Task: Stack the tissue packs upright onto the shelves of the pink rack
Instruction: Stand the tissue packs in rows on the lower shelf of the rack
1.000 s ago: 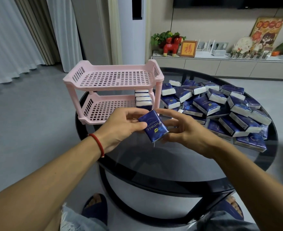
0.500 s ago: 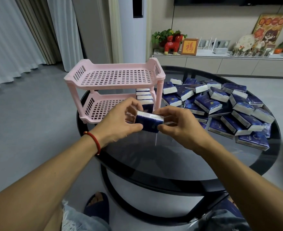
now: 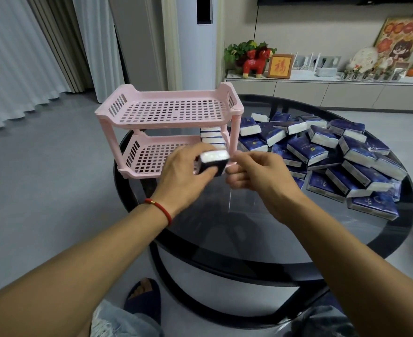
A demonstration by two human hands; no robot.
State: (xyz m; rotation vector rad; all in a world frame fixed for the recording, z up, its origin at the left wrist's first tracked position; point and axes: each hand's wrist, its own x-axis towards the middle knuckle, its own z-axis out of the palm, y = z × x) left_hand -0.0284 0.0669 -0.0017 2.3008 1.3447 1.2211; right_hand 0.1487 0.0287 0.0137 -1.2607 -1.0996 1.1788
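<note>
**Now mind the row already standing on the lower shelf**

Head view: your left hand (image 3: pixel 184 172) grips one tissue pack (image 3: pixel 212 162) with thumb and fingers curled round it, white end up, just in front of the near right corner of the pink rack (image 3: pixel 169 113). Your right hand (image 3: pixel 256 172) sits just beside the pack with its fingers loosely curled; whether a fingertip touches the pack, you cannot tell from here, so treat the left hand as the only sure hold.

A short row of upright packs (image 3: pixel 211 137) stands at the right end of the lower shelf, and the top shelf holds none. The loose pile of packs (image 3: pixel 334 154) covers the right and far side of the round glass table (image 3: pixel 249 234).

The risk, as it looks: bring the pack in too close to the row and you knock those standing packs over, since nothing braces them on their left. The upper shelf leaves little headroom, so a tilted entry could catch its rim. The rack looks light and stands on smooth glass; a push may slide it left.
</note>
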